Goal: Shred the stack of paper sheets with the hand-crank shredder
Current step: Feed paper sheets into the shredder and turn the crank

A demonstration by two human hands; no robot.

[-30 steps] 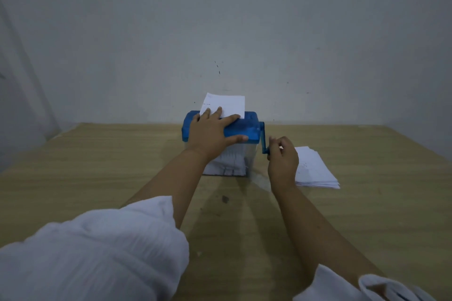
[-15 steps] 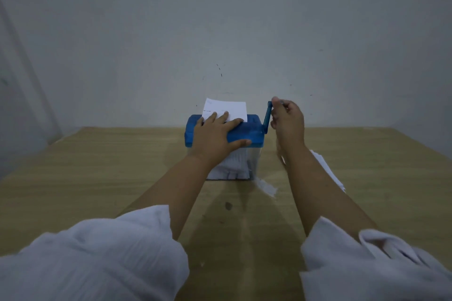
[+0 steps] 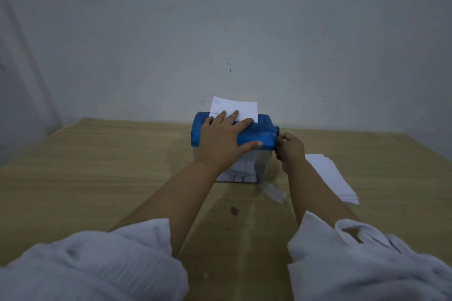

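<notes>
Head view: left hand (image 3: 221, 140) lies flat-fingered on the shredder (image 3: 259, 133); right hand (image 3: 291, 149) grips the crank (image 3: 277, 131) with curled fingers (image 3: 283, 139).

The shredder (image 3: 259, 134) has a smooth blue plastic top, faintly glossy, with a crank (image 3: 277, 130) of the same plastic; its bin (image 3: 263, 168) is clear plastic. The sheet (image 3: 234, 107) and the stack (image 3: 330, 176) are matt white paper. The surface (image 3: 97, 166) shows smooth, pale wood grain. The sleeves (image 3: 97, 271) are crinkled white cloth; the far wall (image 3: 220, 32) is matt, scuffed paint.
</notes>
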